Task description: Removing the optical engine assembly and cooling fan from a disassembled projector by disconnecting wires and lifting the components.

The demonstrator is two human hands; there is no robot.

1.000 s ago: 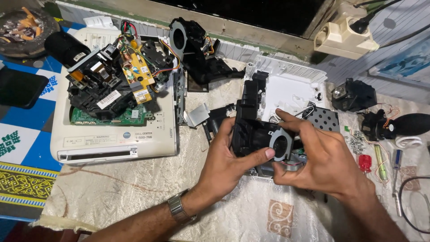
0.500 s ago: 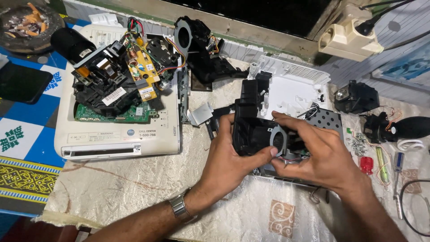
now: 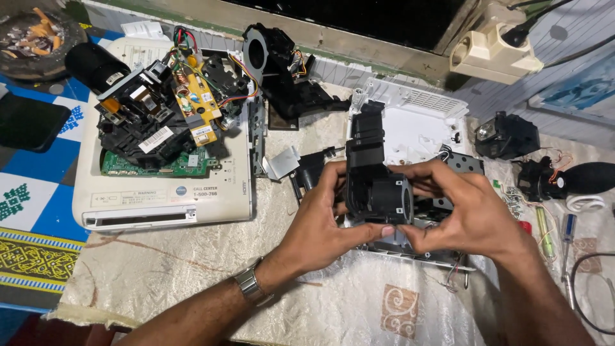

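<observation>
Both hands hold a black plastic fan housing [image 3: 375,186] just above the near edge of an opened white projector shell [image 3: 423,125], in the middle of the cloth-covered table [image 3: 192,282]. The left hand [image 3: 320,224] cups the housing from the left and below, its thumb lying along the bottom edge and its fingers curled behind the left side. The right hand [image 3: 467,214] grips from the right: the fingers reach over the top of the round blower end, pressed close together, and the thumb meets the left thumb under the housing. A tall black duct rises from the housing toward the far side.

To the left lies a white projector cover [image 3: 160,198] carrying a green circuit board [image 3: 154,165], a yellow board with coloured wires [image 3: 198,109] and black optical parts. Farther off sits a black blower fan [image 3: 275,57]. On the right are a black lamp module [image 3: 506,134], a screwdriver [image 3: 567,256] and a rubber air bulb [image 3: 592,176]. A beige power strip [image 3: 493,48] rests at the far right
</observation>
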